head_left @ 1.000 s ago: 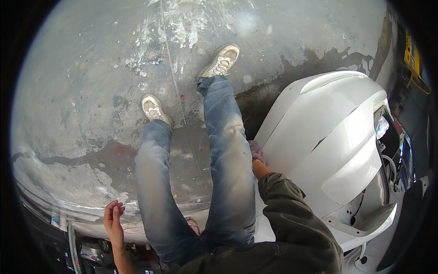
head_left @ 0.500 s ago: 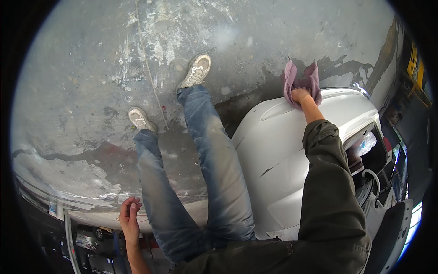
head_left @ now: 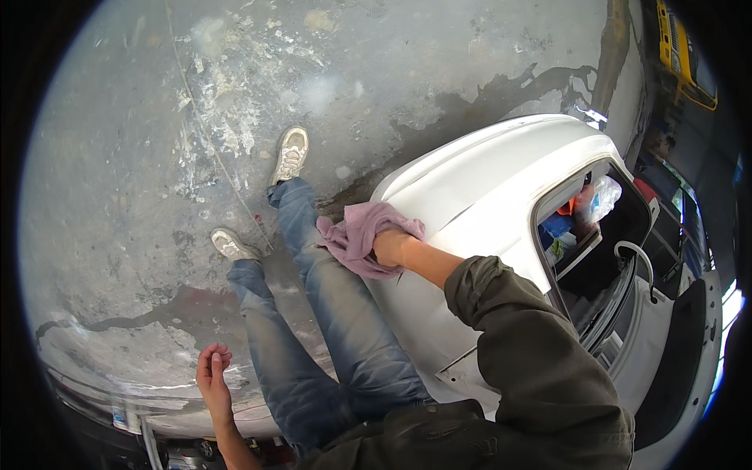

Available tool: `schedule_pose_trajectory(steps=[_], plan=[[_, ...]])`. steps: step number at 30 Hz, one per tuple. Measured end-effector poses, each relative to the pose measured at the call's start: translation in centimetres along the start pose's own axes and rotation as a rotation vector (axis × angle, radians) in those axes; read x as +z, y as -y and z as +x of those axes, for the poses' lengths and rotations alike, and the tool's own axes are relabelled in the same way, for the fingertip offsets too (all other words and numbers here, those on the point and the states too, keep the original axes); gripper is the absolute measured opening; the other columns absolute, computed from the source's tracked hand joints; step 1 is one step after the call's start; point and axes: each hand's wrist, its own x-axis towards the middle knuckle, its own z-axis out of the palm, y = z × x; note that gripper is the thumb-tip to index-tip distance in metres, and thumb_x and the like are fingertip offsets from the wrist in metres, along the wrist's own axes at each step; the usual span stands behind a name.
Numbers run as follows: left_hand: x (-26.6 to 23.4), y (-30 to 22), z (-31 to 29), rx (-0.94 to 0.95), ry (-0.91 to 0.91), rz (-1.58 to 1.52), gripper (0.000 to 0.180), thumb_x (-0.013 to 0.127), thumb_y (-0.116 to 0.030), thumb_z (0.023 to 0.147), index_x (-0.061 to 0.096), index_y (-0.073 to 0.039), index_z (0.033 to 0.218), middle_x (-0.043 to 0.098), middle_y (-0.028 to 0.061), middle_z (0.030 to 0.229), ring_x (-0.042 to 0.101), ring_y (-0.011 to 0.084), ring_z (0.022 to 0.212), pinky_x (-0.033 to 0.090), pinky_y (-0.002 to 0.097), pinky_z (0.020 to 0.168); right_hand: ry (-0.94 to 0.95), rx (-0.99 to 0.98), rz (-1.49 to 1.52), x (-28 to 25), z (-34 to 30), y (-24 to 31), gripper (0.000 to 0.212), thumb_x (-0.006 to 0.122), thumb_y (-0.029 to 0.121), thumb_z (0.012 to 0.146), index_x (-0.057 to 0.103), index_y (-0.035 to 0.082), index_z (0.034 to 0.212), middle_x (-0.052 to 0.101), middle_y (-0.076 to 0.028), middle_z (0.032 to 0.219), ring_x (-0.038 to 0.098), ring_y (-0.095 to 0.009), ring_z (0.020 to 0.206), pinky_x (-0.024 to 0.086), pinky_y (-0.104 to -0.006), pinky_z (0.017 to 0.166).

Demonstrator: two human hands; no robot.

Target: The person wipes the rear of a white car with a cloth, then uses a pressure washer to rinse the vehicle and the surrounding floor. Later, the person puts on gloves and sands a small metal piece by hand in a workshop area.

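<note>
A bunched mauve cloth [head_left: 352, 235] is under my right hand [head_left: 391, 246], whose fingers are pressed into its folds. The cloth rests against the rounded white side of a car body [head_left: 470, 180], close to my leg, and part of it hangs over the edge. Dark scratch marks show on the white paint. Away to the left, my left hand [head_left: 213, 370] hangs in the air with nothing in it, its fingers loosely bent and the thumb apart.
Through the car's window opening [head_left: 580, 227] I see a clear plastic bag [head_left: 601, 200] and mixed items. A dark-lined panel [head_left: 681, 360] stands at the right. A yellow vehicle [head_left: 684, 51] is at the far right. Underfoot, the grey concrete floor [head_left: 157, 157] is stained.
My right hand has drawn the cloth back along the car body toward me and to the left. The view has shifted, showing more of the window opening. My left hand remains empty.
</note>
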Motion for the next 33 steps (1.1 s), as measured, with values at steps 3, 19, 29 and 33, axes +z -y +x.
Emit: schedule_pose_trajectory(steps=[3, 19, 29, 33], plan=[[-0.4, -0.1, 0.6, -0.003, -0.010, -0.012, 0.029, 0.052, -0.020, 0.102, 0.058, -0.001, 0.122, 0.066, 0.0094, 0.109, 0.063, 0.0159, 0.095, 0.049, 0.0290, 0.088, -0.224, -0.093, 0.066, -1.8, -2.3, -6.9, 0.070, 0.046, 0.051, 0.091, 0.038, 0.011, 0.149, 0.029, -0.019, 0.156, 0.043, -0.035, 0.136, 0.028, -0.0399, 0.116], [1.0, -1.7, -0.6, 0.126, 0.179, 0.049, 0.032, 0.051, -0.018, 0.102, 0.055, 0.000, 0.128, 0.063, 0.0120, 0.117, 0.060, 0.0178, 0.102, 0.047, 0.0310, 0.094, -0.461, -0.128, -0.407, 4.6, -13.0, 3.0, 0.053, 0.047, 0.038, 0.096, 0.051, 0.010, 0.140, 0.039, -0.010, 0.153, 0.023, -0.029, 0.146, 0.016, -0.0618, 0.115], [-0.9, 2.0, -1.0, 0.169, 0.135, -0.080, 0.031, 0.051, -0.020, 0.102, 0.057, 0.000, 0.126, 0.065, 0.0103, 0.113, 0.061, 0.0164, 0.100, 0.047, 0.0289, 0.090, -0.824, 0.296, 0.063, 8.2, -23.4, -8.3, 0.062, 0.047, 0.034, 0.097, 0.028, 0.008, 0.151, 0.035, -0.025, 0.149, 0.045, -0.043, 0.130, 0.039, -0.0488, 0.107], [-2.4, 3.4, -1.0, 0.204, 0.142, -0.030, 0.031, 0.052, -0.020, 0.102, 0.058, 0.000, 0.124, 0.065, 0.0096, 0.112, 0.062, 0.0159, 0.098, 0.047, 0.0283, 0.088, -0.640, 0.822, 0.176, 9.8, -22.6, -9.0, 0.065, 0.044, 0.019, 0.090, 0.027, 0.002, 0.150, 0.028, -0.028, 0.152, 0.032, -0.045, 0.140, 0.030, -0.0626, 0.107]])
